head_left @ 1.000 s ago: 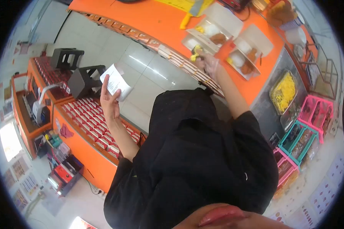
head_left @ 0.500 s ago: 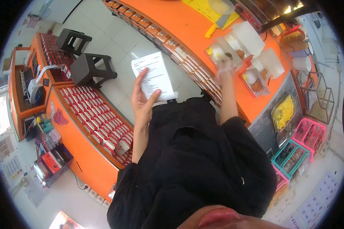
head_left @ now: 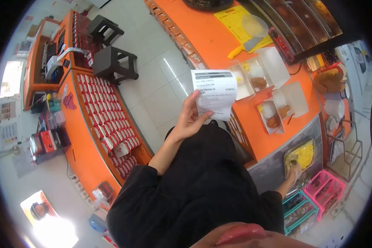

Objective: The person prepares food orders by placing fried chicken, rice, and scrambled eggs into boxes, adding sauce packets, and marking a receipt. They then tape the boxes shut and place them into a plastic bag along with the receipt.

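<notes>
Pinched between the thumb and fingers of my left hand (head_left: 193,118) is a white printed paper slip (head_left: 215,94), held up over the counter's near edge. My right hand (head_left: 294,171), in a clear glove, reaches to the lower edge of a tray of yellow food (head_left: 305,156); its fingers are partly hidden, and a small dark thing shows at them. Beyond the slip, on the orange counter, stand open boxes with white rice and browned pieces, one box (head_left: 258,76) farther back and another (head_left: 270,115) nearer.
A yellow cutting board (head_left: 231,20) with a knife (head_left: 246,47) lies at the back of the orange counter (head_left: 260,142). Pink (head_left: 334,192) and teal baskets (head_left: 289,223) sit at the lower right. Black stools (head_left: 113,64) stand on the floor, beside a left counter with red-and-white boxes (head_left: 97,107).
My right hand has moved from the food boxes down to the yellow food tray. My left hand has shifted right with the slip, which now overlaps the counter. The whole view has turned.
</notes>
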{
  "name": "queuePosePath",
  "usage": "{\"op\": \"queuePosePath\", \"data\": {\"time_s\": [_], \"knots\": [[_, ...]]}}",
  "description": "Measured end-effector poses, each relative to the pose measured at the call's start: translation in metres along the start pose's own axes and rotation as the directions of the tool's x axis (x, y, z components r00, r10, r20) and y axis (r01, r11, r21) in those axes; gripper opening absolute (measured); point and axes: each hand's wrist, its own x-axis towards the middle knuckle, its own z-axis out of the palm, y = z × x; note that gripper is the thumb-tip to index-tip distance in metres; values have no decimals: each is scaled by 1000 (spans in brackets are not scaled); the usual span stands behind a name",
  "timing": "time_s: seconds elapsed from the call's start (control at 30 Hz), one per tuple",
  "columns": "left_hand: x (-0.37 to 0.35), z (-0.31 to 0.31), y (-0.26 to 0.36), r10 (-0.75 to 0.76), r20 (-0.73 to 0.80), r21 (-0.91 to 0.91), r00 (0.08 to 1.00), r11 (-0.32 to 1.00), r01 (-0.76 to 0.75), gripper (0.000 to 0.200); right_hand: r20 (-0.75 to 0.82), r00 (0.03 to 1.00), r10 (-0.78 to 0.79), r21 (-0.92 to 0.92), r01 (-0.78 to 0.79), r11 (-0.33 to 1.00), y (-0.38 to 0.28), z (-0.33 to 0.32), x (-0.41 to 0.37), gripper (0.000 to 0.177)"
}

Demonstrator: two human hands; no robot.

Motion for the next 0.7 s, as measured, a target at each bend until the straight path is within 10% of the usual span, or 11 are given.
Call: {"op": "queuePosePath", "data": {"time_s": [0.07, 0.27, 0.4, 0.47, 0.53, 0.7], "knots": [[-7, 15, -4, 252, 21, -24, 968, 968, -251, 71, -2, 990, -141, -48, 141, 989, 5, 3, -5, 53], [-41, 9, 28, 344, -53, 183, 937, 926, -330, 72, -352, 915, -197, 300, 310, 902, -26, -98, 15, 52], [-82, -13, 58, 395, -99, 360, 913, 870, -337, 58, -623, 685, -376, 657, 720, 222, -157, -236, -48, 52], [-106, -22, 69, 348, -196, 451, 917, 862, -231, 56, -640, 407, -652, 767, 396, -506, -244, -285, -185, 55], [-131, -33, 82, 289, -354, 560, 890, 827, -45, 59, -543, 406, -735, 832, 145, -535, -333, -307, -309, 61], [-196, -55, 99, 312, -678, 539, 666, 827, 161, 80, -406, -150, -901, 884, -316, -346, -457, -214, -529, 50]]}}
